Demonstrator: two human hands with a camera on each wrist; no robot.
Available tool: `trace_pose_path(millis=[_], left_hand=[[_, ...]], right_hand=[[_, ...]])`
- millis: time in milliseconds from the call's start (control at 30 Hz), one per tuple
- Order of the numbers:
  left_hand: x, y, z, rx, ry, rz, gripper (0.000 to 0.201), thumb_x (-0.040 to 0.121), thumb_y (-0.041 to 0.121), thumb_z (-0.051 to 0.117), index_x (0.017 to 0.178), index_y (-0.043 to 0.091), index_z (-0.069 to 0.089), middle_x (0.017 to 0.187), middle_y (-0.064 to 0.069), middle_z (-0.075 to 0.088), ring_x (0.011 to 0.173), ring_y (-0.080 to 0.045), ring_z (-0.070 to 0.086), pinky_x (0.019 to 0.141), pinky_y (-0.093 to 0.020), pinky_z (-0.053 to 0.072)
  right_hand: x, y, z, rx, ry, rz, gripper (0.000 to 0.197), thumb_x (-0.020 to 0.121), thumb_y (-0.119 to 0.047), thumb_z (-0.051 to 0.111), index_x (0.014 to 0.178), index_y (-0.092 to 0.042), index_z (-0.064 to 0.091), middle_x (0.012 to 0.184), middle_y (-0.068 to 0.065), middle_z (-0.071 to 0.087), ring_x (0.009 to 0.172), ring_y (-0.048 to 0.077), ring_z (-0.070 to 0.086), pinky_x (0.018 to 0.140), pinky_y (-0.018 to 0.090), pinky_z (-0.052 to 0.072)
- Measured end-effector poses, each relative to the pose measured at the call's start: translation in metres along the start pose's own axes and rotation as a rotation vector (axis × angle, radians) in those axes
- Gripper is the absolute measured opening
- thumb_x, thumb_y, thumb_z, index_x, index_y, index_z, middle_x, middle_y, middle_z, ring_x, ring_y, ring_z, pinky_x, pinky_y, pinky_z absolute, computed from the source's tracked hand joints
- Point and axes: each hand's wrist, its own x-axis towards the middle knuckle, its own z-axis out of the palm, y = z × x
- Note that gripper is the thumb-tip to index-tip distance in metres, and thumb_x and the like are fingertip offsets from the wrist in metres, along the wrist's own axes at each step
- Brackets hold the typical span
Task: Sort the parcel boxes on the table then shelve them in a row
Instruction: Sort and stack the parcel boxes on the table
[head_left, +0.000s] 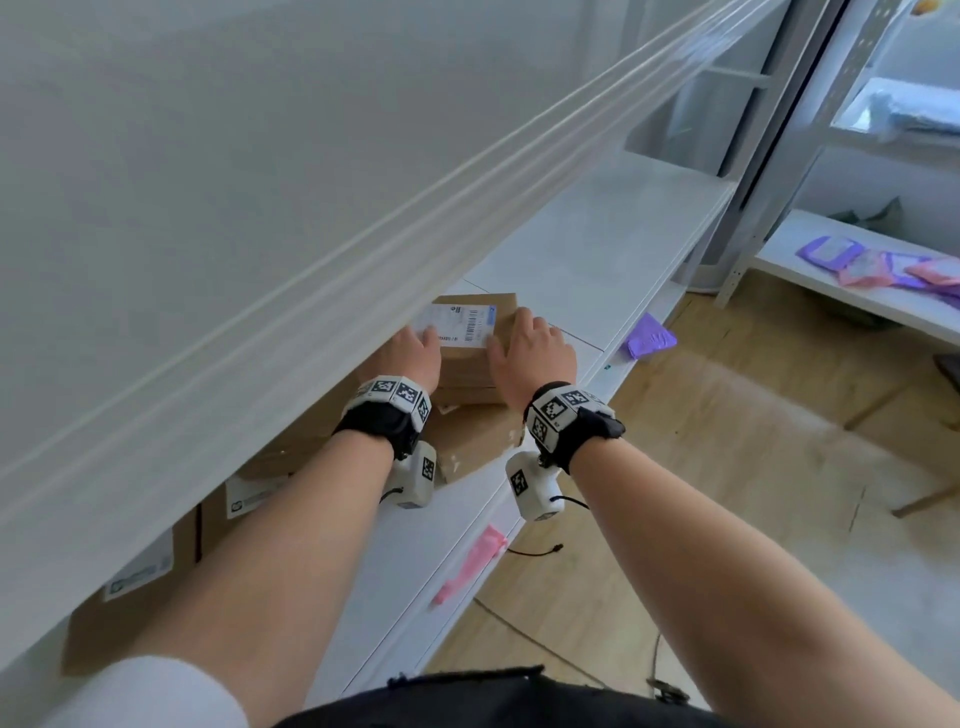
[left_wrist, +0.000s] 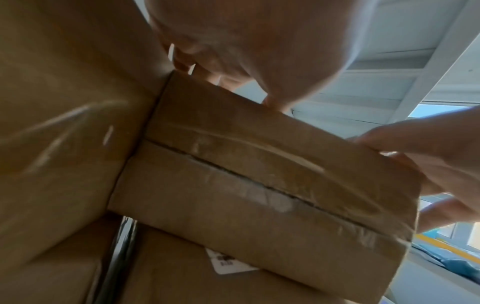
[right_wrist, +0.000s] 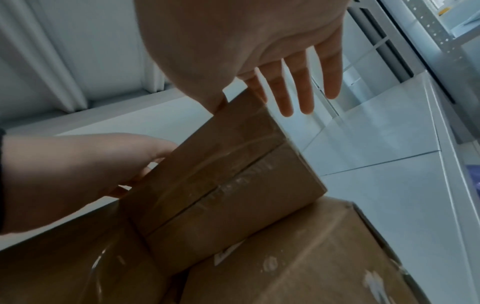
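A small brown parcel box (head_left: 465, 369) (left_wrist: 259, 185) (right_wrist: 228, 174) with a white shipping label on top sits on the white shelf (head_left: 597, 249), its near end over a flatter brown box (head_left: 467, 441) (right_wrist: 285, 257). My left hand (head_left: 410, 353) (left_wrist: 233, 41) (right_wrist: 78, 174) grips its left side, fingers curled over the edge and thumb on the label. My right hand (head_left: 535, 353) (right_wrist: 246, 41) (left_wrist: 428, 144) lies along its right edge with straight fingers and the thumb touching the top. Taller brown boxes (head_left: 130, 597) stand in a row to the left.
The upper shelf board (head_left: 260, 234) hangs low over the boxes. A purple mailer (head_left: 649, 340) lies at the shelf's front edge, and a pink strip (head_left: 472, 566) hangs there. A second rack (head_left: 857, 296) at the right holds purple and pink pouches. Bare shelf extends to the right.
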Motion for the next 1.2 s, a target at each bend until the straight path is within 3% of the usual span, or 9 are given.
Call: trace_pose_path(millis=[133,267,433,567,733,800,933,1200], left_hand=[[0.006,0.006,0.009,0.033,0.044,-0.036,0.051,0.107,0.039,0.031,0.143,0.003,0.041,0.145,-0.017,0.048,0.132,-0.031,0.043,0.104,-0.036,0.029],[0.010,0.011,0.016,-0.020,0.103,-0.029,0.055,0.104,0.043,0.037,0.143,0.004,0.041,0.147,-0.016,0.046,0.135,-0.033,0.039,0.110,-0.039,0.026],[0.009,0.015,0.024,-0.083,0.161,0.040,0.061,0.098,0.046,0.045,0.142,0.004,0.038,0.142,-0.021,0.047,0.129,-0.037,0.045,0.108,-0.047,0.036],[-0.014,0.013,0.020,-0.136,0.173,0.089,0.064,0.098,0.046,0.048,0.146,0.006,0.033,0.142,-0.019,0.044,0.126,-0.033,0.045,0.104,-0.041,0.040],[-0.061,0.004,0.009,-0.122,0.175,0.148,0.059,0.099,0.046,0.048,0.142,0.007,0.039,0.138,-0.016,0.048,0.126,-0.029,0.046,0.106,-0.037,0.030],[-0.083,-0.003,0.007,-0.177,0.181,0.167,0.056,0.098,0.044,0.051,0.139,0.007,0.043,0.135,-0.015,0.052,0.123,-0.030,0.048,0.102,-0.038,0.037],[-0.136,-0.024,0.004,-0.251,0.184,0.187,0.048,0.098,0.043,0.052,0.131,0.009,0.050,0.124,-0.012,0.058,0.110,-0.028,0.058,0.092,-0.039,0.050],[-0.259,-0.086,-0.005,-0.229,0.143,0.166,0.038,0.098,0.043,0.050,0.112,0.008,0.057,0.110,-0.010,0.064,0.100,-0.028,0.060,0.082,-0.036,0.047]], right_hand=[[0.008,0.003,0.008,0.133,-0.006,0.019,0.034,0.101,-0.041,0.037,0.115,-0.010,0.045,0.107,0.009,0.061,0.092,0.030,0.058,0.072,0.037,0.044],[0.010,0.009,0.003,0.157,0.039,0.032,0.024,0.100,-0.034,0.040,0.105,-0.012,0.043,0.098,0.009,0.060,0.077,0.026,0.052,0.066,0.034,0.039],[-0.002,0.018,-0.009,0.173,0.126,0.060,0.021,0.099,-0.031,0.042,0.103,-0.010,0.045,0.092,0.008,0.059,0.077,0.026,0.053,0.066,0.033,0.038],[-0.024,0.023,-0.022,0.174,0.167,0.081,0.026,0.098,-0.035,0.043,0.106,-0.011,0.047,0.097,0.008,0.060,0.085,0.026,0.056,0.071,0.036,0.045],[-0.069,0.021,-0.041,0.154,0.217,0.106,0.029,0.098,-0.034,0.040,0.111,-0.009,0.048,0.102,0.010,0.060,0.092,0.030,0.057,0.075,0.038,0.046],[-0.093,0.020,-0.049,0.129,0.240,0.110,0.030,0.098,-0.033,0.040,0.114,-0.009,0.048,0.102,0.009,0.058,0.093,0.029,0.054,0.074,0.036,0.041],[-0.148,0.012,-0.063,0.104,0.270,0.118,0.032,0.097,-0.032,0.041,0.120,-0.010,0.048,0.107,0.010,0.059,0.099,0.030,0.052,0.077,0.038,0.042],[-0.275,-0.011,-0.066,0.041,0.216,0.132,0.032,0.097,-0.030,0.038,0.118,-0.010,0.049,0.107,0.011,0.058,0.099,0.030,0.051,0.081,0.041,0.046]])
